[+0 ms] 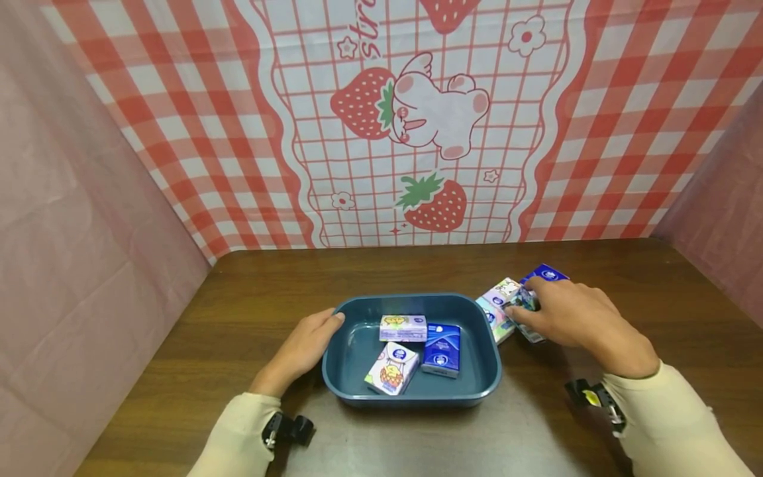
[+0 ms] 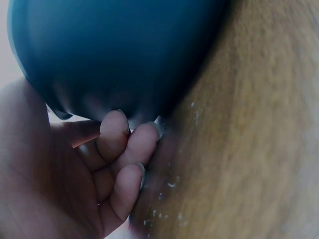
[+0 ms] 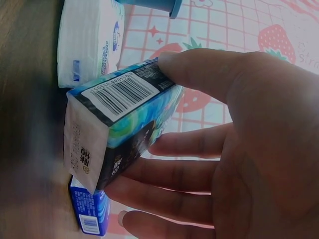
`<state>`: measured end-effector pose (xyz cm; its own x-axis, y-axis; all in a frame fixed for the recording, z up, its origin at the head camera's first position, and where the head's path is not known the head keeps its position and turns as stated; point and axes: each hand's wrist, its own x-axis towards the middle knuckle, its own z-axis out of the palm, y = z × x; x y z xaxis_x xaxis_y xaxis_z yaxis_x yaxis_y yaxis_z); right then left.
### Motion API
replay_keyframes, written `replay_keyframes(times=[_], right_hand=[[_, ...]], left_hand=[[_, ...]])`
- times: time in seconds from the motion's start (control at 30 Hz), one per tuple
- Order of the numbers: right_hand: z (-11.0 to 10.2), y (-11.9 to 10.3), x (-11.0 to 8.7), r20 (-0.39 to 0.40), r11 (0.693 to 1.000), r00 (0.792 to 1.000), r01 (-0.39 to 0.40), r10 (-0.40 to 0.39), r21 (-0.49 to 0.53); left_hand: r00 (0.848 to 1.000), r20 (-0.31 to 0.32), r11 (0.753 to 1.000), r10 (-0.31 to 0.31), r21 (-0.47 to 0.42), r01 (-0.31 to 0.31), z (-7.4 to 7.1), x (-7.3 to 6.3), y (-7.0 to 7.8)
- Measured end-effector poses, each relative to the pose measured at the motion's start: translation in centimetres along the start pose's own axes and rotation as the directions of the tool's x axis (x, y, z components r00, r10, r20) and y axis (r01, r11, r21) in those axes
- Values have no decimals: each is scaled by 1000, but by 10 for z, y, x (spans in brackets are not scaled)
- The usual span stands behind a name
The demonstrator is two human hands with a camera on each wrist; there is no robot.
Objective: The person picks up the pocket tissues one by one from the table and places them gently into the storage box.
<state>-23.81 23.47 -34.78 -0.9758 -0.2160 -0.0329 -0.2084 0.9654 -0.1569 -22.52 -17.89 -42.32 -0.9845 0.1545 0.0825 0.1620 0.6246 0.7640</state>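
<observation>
My left hand (image 1: 305, 346) grips the left rim of a dark teal plastic basin (image 1: 479, 358). Its thumb lies on the rim, and in the left wrist view the curled fingers (image 2: 132, 144) meet the outer wall. Inside the basin are a lilac-and-white tissue pack (image 1: 403, 328), a white tissue pack with a yellow cartoon (image 1: 391, 371) and a blue tissue pack (image 1: 442, 351). Right of the basin, my right hand (image 1: 572, 311) pinches a black-and-green tissue pack (image 3: 119, 114) between thumb and fingers. The right wrist view shows this pack tilted, its barcode side visible.
Pastel tissue packaging (image 1: 496, 306) lies on the wooden table (image 1: 268, 278) against the basin's right side. Another blue tissue pack (image 1: 545, 271) sits behind the right hand, partly hidden. A red-and-white strawberry cloth (image 1: 369, 199) hangs at the table's back edge.
</observation>
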Motion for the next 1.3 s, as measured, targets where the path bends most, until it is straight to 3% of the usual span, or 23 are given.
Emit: replay_keyframes(times=[1.3], right_hand=[[0, -2, 1, -28, 999, 999, 33, -32, 20]], left_hand=[[1000, 5, 1000, -5, -6, 5, 0, 0, 0]])
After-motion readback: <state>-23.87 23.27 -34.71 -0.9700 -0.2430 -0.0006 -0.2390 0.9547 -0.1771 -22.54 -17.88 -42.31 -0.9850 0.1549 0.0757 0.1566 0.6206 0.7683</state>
